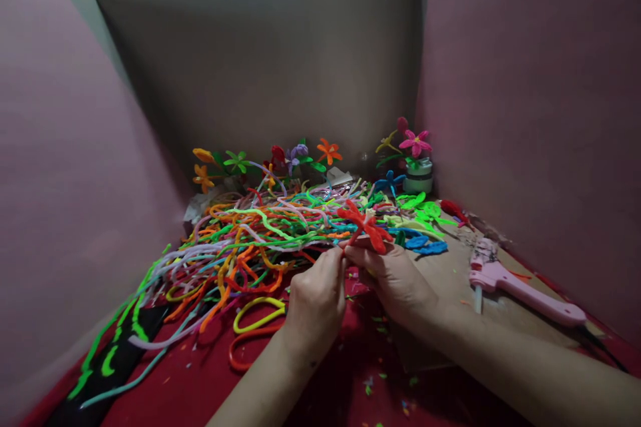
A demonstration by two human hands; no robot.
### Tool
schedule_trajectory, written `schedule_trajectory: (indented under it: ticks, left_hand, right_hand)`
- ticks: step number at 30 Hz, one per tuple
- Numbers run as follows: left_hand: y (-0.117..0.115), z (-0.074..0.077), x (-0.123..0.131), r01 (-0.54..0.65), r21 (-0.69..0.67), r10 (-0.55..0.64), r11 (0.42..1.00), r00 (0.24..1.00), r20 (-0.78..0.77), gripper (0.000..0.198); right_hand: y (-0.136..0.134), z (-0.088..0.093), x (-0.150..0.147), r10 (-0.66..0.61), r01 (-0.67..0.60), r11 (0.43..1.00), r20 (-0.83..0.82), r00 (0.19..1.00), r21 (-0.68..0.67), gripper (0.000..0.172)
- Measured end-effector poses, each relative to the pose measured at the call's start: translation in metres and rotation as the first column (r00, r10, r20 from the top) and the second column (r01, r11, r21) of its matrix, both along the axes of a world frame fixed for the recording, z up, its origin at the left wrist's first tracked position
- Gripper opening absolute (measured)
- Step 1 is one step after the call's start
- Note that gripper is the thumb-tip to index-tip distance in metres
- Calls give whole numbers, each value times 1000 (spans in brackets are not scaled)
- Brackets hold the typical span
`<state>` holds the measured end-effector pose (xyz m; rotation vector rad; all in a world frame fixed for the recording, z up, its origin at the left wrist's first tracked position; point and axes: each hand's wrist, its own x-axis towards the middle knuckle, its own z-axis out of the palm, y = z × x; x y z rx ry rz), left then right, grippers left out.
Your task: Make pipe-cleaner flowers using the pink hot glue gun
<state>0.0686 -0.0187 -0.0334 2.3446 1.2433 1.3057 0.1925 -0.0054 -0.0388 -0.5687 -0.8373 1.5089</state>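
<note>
A red pipe-cleaner flower (368, 223) with several petals stands up between my two hands, above the front of the work surface. My left hand (318, 300) is closed, its thumb and finger pinching at the flower's stem. Close against it, my right hand (395, 280) is also closed around the stem just under the petals. The fingertips hide most of the stem. Left of my left wrist lie a yellow loop (258, 317) and a red loop (240, 350) that look like scissor handles, partly covered by my forearm.
A large tangle of coloured pipe cleaners (270, 227) spreads behind my hands. At the right, a pink glue gun (521, 290) rests on brown board. Finished flowers stand at the back, some in a pale green pot (418, 177). Pink panels (535, 113) enclose the sides; scraps dot the red cloth (345, 373).
</note>
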Motion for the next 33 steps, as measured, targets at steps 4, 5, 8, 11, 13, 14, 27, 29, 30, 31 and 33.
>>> schedule_trajectory:
  ticks: [4,5,8,11,13,14,27,29,30,31,33]
  left_hand:
    - [2,-1,-3,-27,-36,29,999,998,48,16]
    - [2,1,-2,-22,-99,32,995,994,102,14]
    - [1,10,0,88,-376,37,922,950,311,15]
    - [-1,19,1,324,-557,37,765,841,540,17]
    - [-1,21,0,484,-554,20,678,741,671,16]
    - [-1,21,0,557,-536,13,635,685,728,15]
    - [-2,20,0,560,-555,-70,615,740,669,16]
    - [-5,19,3,306,-503,-45,808,884,466,14]
    - [-6,17,3,194,-433,-21,880,928,373,13]
    - [-6,15,4,109,-355,3,929,954,300,12]
    - [-7,12,4,27,-251,31,968,974,224,13]
  right_hand:
    - [-1,2,0,-3,-6,990,65,998,140,17]
    - [-1,2,0,7,-21,985,85,996,173,17]
    - [-1,2,1,49,-72,980,126,991,187,17]
    - [1,1,3,72,-81,991,85,994,103,14]
    - [2,0,5,89,-93,994,62,994,55,13]
    - [3,1,5,107,-109,993,56,993,38,14]
    - [5,1,8,227,-226,973,-18,974,54,13]
    - [5,0,7,163,-162,986,-26,986,39,11]
    - [4,0,6,137,-137,990,-27,990,25,10]
    - [4,0,6,126,-125,992,-23,992,11,11]
    - [3,0,5,139,-139,990,-1,990,-4,15]
